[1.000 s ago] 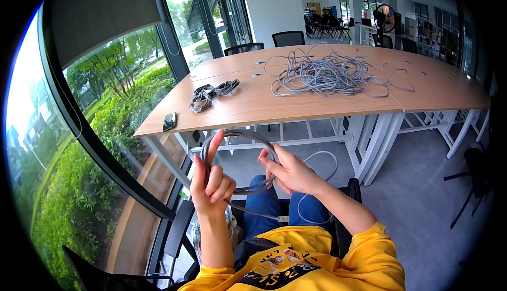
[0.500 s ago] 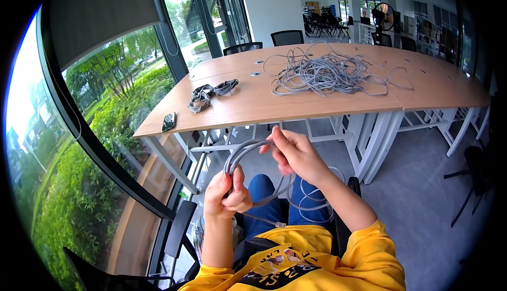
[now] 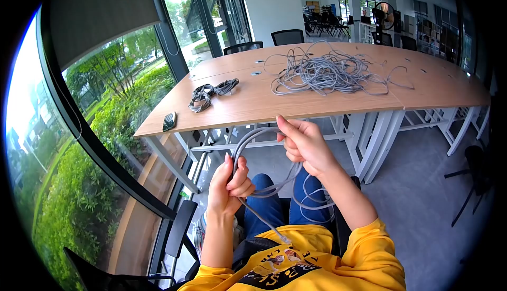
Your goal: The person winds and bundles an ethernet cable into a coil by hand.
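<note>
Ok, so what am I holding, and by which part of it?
A gray cable, held along its looped length: your left hand closes around the loops' left side, and your right hand grips the cable at the upper right.

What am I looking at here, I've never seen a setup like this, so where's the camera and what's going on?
There's no machine here, just a seated person's bare left hand and right hand. The view comes from a camera worn on that person's head, looking forward and down. Both hands grip a looped grey cable, and a plug on one end hangs in front of the yellow shirt. Ahead, on the wooden table, lie a big tangle of cable, a smaller, darker bundle and, near the left edge, what looks like a phone.
</note>
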A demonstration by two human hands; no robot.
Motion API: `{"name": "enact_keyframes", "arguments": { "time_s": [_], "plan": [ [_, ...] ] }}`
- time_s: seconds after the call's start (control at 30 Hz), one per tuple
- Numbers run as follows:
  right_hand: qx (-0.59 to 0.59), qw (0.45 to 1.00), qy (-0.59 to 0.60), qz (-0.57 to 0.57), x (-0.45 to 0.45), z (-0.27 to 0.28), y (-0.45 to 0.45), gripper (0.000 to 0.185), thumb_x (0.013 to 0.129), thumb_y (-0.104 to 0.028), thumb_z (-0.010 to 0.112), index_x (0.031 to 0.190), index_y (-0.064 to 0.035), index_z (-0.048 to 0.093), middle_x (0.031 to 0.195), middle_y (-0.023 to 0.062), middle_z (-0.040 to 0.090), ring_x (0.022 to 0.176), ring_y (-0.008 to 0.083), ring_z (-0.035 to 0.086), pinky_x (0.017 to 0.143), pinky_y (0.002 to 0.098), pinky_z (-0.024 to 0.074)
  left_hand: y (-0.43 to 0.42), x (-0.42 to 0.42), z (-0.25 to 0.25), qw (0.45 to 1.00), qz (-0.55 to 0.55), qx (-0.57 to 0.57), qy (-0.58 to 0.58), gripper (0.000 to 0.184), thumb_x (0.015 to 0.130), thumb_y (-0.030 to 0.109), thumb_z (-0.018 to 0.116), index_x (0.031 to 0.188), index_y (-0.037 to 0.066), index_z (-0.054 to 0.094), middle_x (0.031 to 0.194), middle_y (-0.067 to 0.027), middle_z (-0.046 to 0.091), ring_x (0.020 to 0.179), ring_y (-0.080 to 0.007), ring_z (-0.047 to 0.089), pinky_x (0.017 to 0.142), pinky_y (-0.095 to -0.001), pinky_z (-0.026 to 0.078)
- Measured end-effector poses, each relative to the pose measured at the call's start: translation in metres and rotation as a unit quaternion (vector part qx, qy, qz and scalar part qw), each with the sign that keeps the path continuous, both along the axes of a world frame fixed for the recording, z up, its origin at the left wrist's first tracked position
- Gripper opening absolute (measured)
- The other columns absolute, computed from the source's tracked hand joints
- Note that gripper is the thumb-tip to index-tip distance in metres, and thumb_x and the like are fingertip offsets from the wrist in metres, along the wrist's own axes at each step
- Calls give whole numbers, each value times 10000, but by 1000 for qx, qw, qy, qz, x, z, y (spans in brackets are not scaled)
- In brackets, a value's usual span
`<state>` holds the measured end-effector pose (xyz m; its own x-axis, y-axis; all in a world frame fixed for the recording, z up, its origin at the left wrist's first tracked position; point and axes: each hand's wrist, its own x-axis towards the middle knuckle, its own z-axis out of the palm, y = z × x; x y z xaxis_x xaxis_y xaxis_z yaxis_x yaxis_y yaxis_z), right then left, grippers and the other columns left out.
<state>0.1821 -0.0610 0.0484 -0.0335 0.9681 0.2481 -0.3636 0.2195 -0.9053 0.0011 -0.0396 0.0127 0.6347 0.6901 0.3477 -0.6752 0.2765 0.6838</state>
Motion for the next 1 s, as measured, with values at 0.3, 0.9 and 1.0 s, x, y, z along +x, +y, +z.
{"name": "enact_keyframes", "arguments": {
  "time_s": [0.3,0.9,1.0],
  "plan": [
    [35,994,87,-56,-33,-10,-3,360,854,-354,437,622,-84,388,433,-60,261,326,29,212,319,194,163,-10,28,-4,999,48,0,9,285,899,330,289,750,107,384,466,55,218,376,-43,138,364,-202,124],
    [32,996,-29,84,6,-9,1,375,870,-343,399,707,-9,451,439,-68,232,334,24,177,328,193,162,-7,3,0,993,-96,63,-23,368,903,368,194,673,106,310,403,73,172,300,-37,123,318,-208,116],
    [14,996,-34,87,-1,-15,3,390,871,-365,379,712,-16,454,447,-52,279,330,35,246,333,192,249,-12,4,1,978,-182,39,-91,351,901,378,181,728,104,318,403,70,170,295,-36,124,302,-202,120]
  ]
}}
